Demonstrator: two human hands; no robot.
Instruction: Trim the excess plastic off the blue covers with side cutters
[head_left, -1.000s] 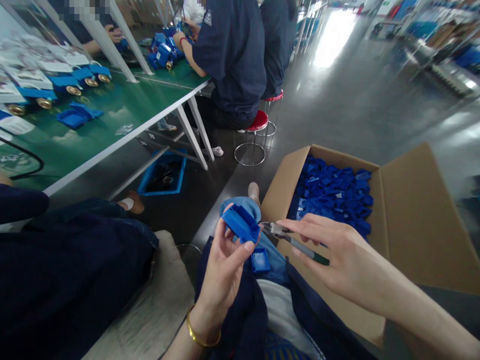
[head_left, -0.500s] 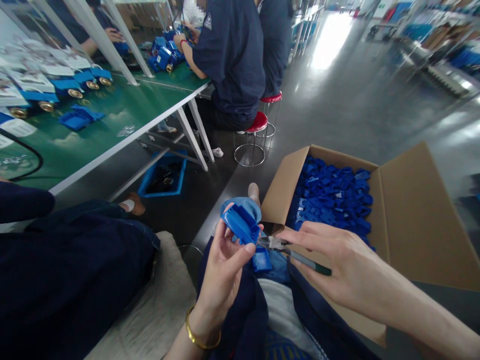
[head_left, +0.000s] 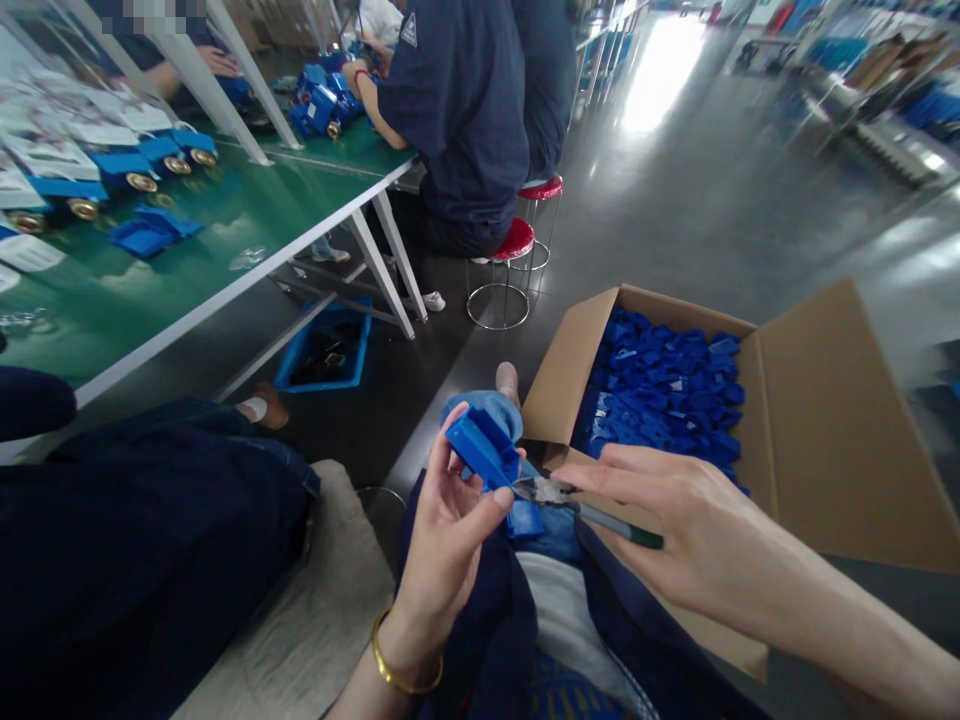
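While it is held above the person's lap, the one blue boxy plastic housing (head_left: 484,452) sits tilted, clamped between the thumb and fingertips of the left hand (head_left: 442,545). One pair of small metal pliers with dark green handles (head_left: 577,500) touches its lower corner, and the right hand (head_left: 675,530) has its fingers closed round the handles. One smaller blue plastic piece (head_left: 525,520) lies on the lap just beneath. Beside the knee stands one open brown cardboard box (head_left: 825,430), heaped with loose blue plastic parts (head_left: 664,385), too many to count.

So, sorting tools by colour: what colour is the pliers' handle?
The handle is dark green, head view.
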